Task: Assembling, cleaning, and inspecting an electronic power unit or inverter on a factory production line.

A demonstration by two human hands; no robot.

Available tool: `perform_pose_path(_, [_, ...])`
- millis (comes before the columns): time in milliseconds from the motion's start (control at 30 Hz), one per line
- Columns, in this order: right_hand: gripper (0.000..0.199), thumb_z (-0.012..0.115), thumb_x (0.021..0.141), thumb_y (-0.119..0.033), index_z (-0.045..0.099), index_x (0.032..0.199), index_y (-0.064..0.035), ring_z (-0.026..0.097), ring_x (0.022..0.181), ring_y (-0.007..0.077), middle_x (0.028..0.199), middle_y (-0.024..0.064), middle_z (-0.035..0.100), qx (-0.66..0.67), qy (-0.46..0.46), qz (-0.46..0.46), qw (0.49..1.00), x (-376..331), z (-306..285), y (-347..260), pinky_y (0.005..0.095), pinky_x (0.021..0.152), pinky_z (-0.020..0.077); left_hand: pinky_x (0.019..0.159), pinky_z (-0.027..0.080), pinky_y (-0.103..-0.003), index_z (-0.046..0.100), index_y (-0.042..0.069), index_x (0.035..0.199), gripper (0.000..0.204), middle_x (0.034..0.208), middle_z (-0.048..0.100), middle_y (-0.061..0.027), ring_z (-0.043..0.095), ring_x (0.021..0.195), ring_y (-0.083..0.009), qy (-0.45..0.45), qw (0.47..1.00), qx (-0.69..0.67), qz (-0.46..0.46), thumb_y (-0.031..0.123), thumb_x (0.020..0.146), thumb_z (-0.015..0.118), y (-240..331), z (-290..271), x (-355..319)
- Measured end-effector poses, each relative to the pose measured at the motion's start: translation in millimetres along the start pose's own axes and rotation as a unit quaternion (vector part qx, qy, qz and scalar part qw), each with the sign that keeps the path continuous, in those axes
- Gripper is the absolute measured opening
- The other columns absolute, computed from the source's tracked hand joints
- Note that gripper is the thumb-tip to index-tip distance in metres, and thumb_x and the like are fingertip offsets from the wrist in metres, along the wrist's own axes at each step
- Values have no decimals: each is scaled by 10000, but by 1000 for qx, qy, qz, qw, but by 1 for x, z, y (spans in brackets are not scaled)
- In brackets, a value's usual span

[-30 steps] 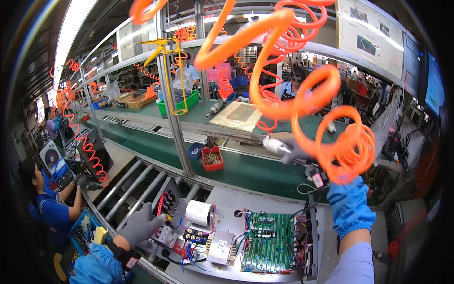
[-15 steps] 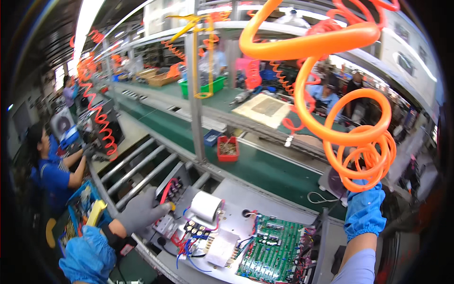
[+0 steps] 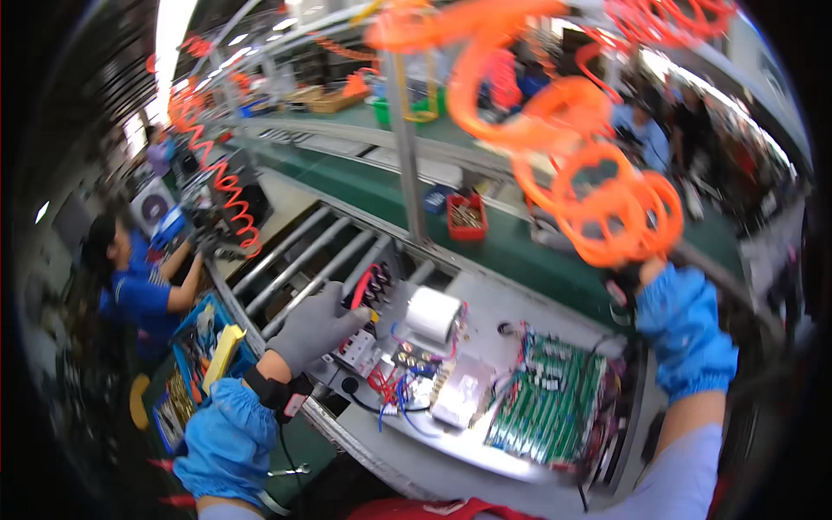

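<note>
The grey metal chassis tray (image 3: 485, 303) lies on the steel roller tabletop (image 3: 295, 260), under and between both hands, already well populated. A green printed circuit board (image 3: 546, 407) sits in the tray's right half, below the right grip. A silvery rectangular module (image 3: 459, 394) lies just left of the board. A white cylindrical capacitor (image 3: 431, 314) stands just right of the left grip. A tangle of red and blue wires (image 3: 394, 386) runs among these parts, below the left grip.

The left hand (image 3: 316, 328), in a grey knit glove with a black wrist strap and blue sleeve cover, rests on the tray's left end. Its grip lies loosely apart, fingers spread against a black terminal block with red leads (image 3: 368, 286) and clamped on nothing.

The right hand (image 3: 628, 286) is raised above the tray's far right corner, just under a coiled orange air hose (image 3: 607, 208) that hangs from overhead. A blue sleeve cover and the blur hide most of that hand. I cannot tell whether its grip is closed on a tool or free.

Judged from this, the main parts are seated and the wiring is routed, so the assembly looks far along. No tool is at the tray, so any fastening is not under way.
</note>
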State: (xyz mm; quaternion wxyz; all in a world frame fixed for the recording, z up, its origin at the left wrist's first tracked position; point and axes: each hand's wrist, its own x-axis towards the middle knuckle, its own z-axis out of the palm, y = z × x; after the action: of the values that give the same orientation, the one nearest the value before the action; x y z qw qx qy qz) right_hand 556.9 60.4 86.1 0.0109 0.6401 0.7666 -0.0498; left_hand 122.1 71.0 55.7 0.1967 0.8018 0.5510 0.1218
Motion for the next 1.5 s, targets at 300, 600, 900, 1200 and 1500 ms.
perform_pose_path(300, [515,604,760,-300,602,1210,-50,644,976,343,1038,190,670,-21,61,104,992,-35,-24,-37,447,859,487,703,483,-512,527,30,960,494,767,655,-206,643,792,-423,83,993,46,72,515,873,565,-4,7,-8])
perform_pose_path(600, [476,575,887,-403,624,1193,-41,659,936,319,1013,169,691,123,-9,-68,990,-95,-49,-210,386,832,502,705,436,-502,525,-14,968,461,832,605,-279,587,833,-461,72,987,-20,143,444,910,543,-12,3,-14])
perform_pose_path(900, [385,609,927,-174,577,1269,-2,597,688,76,957,41,661,368,245,264,858,-346,-35,-227,250,610,498,948,425,-327,448,-71,1332,511,1243,575,-186,569,1111,-235,74,938,-169,294,251,952,563,-70,28,1])
perform_pose_path(1200, [494,666,796,-390,628,1139,-36,622,1033,374,1059,217,662,243,102,754,601,-573,272,-169,430,896,490,1053,379,-348,378,6,1433,453,1424,473,-179,495,1275,-257,107,957,-168,212,190,1020,409,-101,45,5])
perform_pose_path(1500, [545,691,731,-362,555,1192,-104,591,1078,386,1135,191,615,109,117,792,589,-610,414,-78,470,902,488,1053,360,-321,427,-11,1405,435,1398,508,-159,486,1271,-221,143,965,-120,185,209,1030,416,-108,42,2])
